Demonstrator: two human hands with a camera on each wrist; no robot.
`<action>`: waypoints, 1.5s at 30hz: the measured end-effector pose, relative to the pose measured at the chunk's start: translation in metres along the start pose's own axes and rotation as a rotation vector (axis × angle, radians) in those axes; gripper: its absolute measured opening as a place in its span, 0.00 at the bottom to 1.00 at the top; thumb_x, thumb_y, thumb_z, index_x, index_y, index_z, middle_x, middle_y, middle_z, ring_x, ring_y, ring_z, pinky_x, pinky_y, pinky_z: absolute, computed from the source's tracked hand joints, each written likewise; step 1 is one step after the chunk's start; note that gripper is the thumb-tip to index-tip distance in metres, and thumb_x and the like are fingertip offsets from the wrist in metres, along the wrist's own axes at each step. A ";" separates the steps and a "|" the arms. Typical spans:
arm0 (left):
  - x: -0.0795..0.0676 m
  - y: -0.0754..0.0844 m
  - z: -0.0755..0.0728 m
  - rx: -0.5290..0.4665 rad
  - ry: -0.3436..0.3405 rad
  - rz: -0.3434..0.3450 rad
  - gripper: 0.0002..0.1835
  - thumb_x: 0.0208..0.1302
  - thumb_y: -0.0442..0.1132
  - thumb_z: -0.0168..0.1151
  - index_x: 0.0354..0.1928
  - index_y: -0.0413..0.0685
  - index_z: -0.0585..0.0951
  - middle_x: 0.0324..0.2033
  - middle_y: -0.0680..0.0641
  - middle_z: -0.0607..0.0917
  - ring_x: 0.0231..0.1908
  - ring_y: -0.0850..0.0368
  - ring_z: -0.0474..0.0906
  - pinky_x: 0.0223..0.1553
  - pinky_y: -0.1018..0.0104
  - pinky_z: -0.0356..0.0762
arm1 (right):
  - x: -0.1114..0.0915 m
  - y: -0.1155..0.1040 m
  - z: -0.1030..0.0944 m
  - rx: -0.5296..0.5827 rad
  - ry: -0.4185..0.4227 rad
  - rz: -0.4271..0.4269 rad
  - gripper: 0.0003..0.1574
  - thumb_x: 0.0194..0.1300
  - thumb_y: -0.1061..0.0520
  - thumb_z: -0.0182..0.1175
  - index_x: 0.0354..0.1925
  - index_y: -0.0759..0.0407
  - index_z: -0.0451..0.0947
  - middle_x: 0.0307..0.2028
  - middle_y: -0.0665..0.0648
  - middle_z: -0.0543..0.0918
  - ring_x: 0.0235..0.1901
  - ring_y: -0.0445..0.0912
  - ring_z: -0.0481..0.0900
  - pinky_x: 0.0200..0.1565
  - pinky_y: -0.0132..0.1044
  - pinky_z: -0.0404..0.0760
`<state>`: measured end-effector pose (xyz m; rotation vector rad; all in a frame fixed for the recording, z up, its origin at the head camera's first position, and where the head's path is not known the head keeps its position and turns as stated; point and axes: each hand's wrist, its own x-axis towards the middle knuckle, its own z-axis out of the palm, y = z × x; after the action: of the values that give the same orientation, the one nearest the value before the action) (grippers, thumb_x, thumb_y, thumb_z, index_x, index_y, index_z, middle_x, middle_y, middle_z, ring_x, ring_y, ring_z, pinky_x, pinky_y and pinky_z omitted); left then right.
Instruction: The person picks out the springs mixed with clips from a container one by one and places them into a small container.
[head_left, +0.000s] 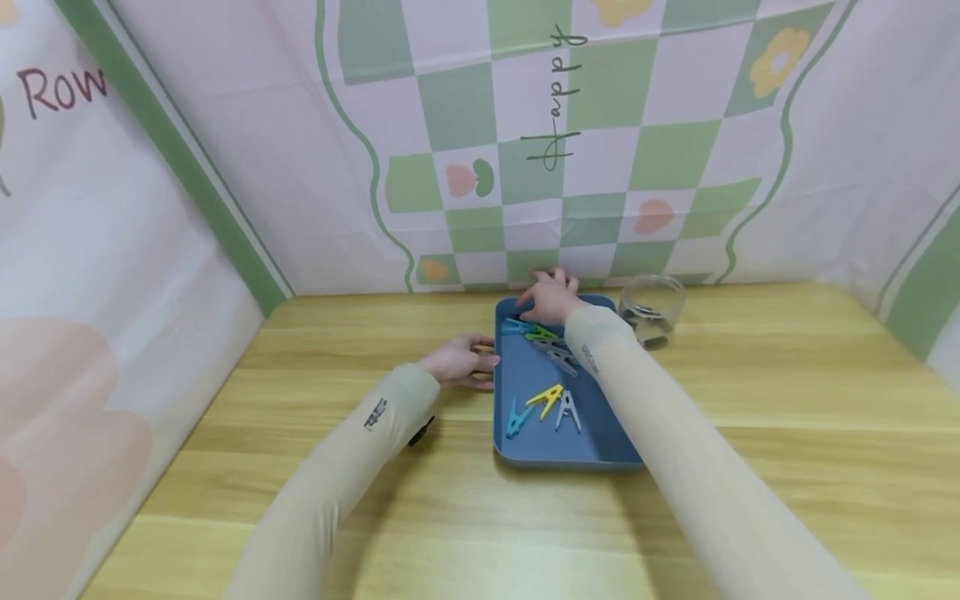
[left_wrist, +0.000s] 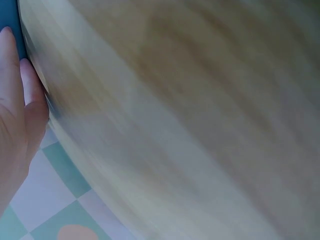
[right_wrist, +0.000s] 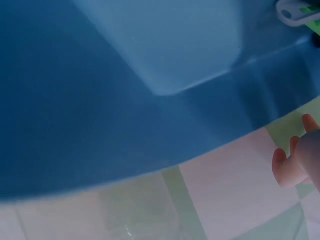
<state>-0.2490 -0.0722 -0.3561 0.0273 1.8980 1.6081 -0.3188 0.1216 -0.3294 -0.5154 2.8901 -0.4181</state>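
Observation:
A blue tray (head_left: 536,450) lies on the table with several clothespins in it. My left hand (head_left: 461,362) is at its left side, fingers extended against the outer wall. My right hand (head_left: 551,300) is over the far left corner. Some of its fingers reach past the far rim; its thumb and index finger point down toward the pins, their tips unclear. Under it are a blue clothespin (head_left: 516,327), a green clothespin (head_left: 542,333) and grey clothespins (head_left: 558,357). Nearer lie a yellow clothespin (head_left: 546,398), another blue clothespin (head_left: 516,418) and a pale grey clothespin (head_left: 567,410).
Right of the tray's far end stands a clear round jar (head_left: 652,308) with dark pieces inside. A patterned cloth (head_left: 525,183) hangs along the table's back edge, and another cloth (head_left: 112,292) hangs at the left. Wooden table (head_left: 360,333) surrounds the tray.

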 end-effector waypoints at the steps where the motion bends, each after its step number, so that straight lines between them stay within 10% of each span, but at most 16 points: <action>1: 0.000 0.000 0.000 -0.001 -0.003 0.002 0.29 0.71 0.30 0.49 0.71 0.38 0.55 0.63 0.34 0.66 0.58 0.44 0.72 0.55 0.52 0.78 | 0.001 0.001 0.001 -0.003 -0.002 0.001 0.19 0.65 0.51 0.60 0.53 0.53 0.81 0.72 0.67 0.49 0.69 0.66 0.37 0.64 0.63 0.43; 45: 0.000 0.000 0.001 -0.023 -0.002 -0.004 0.29 0.70 0.29 0.49 0.71 0.38 0.55 0.63 0.34 0.66 0.58 0.44 0.71 0.57 0.51 0.75 | 0.008 0.012 0.015 0.031 0.080 0.020 0.08 0.61 0.52 0.64 0.31 0.54 0.87 0.72 0.65 0.52 0.70 0.68 0.32 0.64 0.70 0.35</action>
<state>-0.2479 -0.0713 -0.3563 0.0149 1.8770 1.6259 -0.3267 0.1259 -0.3486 -0.4749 2.9571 -0.4912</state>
